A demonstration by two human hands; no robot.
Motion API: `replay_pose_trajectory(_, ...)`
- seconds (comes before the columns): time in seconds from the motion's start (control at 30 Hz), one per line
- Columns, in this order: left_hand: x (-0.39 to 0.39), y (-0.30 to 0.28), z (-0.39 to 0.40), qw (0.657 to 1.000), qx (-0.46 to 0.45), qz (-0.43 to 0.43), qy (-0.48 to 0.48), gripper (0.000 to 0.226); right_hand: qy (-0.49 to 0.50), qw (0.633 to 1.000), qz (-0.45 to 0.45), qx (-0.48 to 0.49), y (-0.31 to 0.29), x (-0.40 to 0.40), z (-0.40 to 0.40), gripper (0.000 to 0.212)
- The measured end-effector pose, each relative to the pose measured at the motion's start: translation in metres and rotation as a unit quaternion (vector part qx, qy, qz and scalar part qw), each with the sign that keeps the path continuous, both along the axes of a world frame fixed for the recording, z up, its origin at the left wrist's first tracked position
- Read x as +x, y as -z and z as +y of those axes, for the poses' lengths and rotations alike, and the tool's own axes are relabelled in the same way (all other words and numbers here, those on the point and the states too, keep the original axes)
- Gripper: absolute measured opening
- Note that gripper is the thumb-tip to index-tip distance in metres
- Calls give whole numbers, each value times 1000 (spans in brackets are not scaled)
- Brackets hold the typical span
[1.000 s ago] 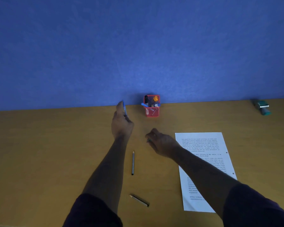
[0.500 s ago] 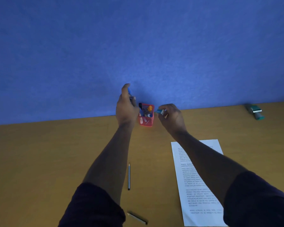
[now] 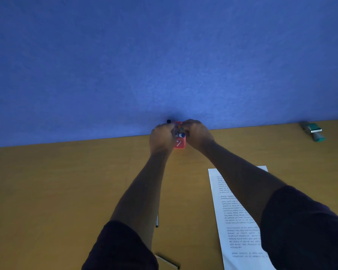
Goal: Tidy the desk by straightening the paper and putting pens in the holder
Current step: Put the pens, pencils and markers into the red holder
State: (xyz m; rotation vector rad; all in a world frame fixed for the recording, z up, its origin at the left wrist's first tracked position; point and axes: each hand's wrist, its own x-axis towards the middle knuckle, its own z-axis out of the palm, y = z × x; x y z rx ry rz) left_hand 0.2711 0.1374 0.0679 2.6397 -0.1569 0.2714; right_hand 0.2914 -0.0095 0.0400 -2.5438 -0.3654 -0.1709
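A small red pen holder (image 3: 180,144) stands at the desk's far edge against the blue wall, with several pens in it. My left hand (image 3: 161,137) is against its left side and grips a pen whose dark tip (image 3: 168,121) sticks up above the fingers. My right hand (image 3: 198,133) curls over the holder's right top, its fingers at the white end of a blue and white pen (image 3: 180,135) lying across the opening. A printed paper sheet (image 3: 232,211) lies at the right, slightly skewed and partly under my right arm.
A thin dark pencil (image 3: 157,221) lies on the desk, mostly hidden by my left forearm. Another pen (image 3: 169,262) lies near the bottom edge. A green stamp-like object (image 3: 312,131) sits far right by the wall. The wooden desk (image 3: 57,191) stretches left.
Both hands moved forward to the holder and closed in on it from either side. The right hand brought the blue and white pen over the opening. The view tilted forward.
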Motion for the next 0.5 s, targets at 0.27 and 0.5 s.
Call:
replay_pose_trajectory(0.27,-8,8,9,999,28,23,28,35,-30,998,17,-47,0,0,-4,29)
replay_pose_trajectory(0.5,-36,0,54,998,7,-58,-28,23,-92,977,45,-188,-6,14,3,49)
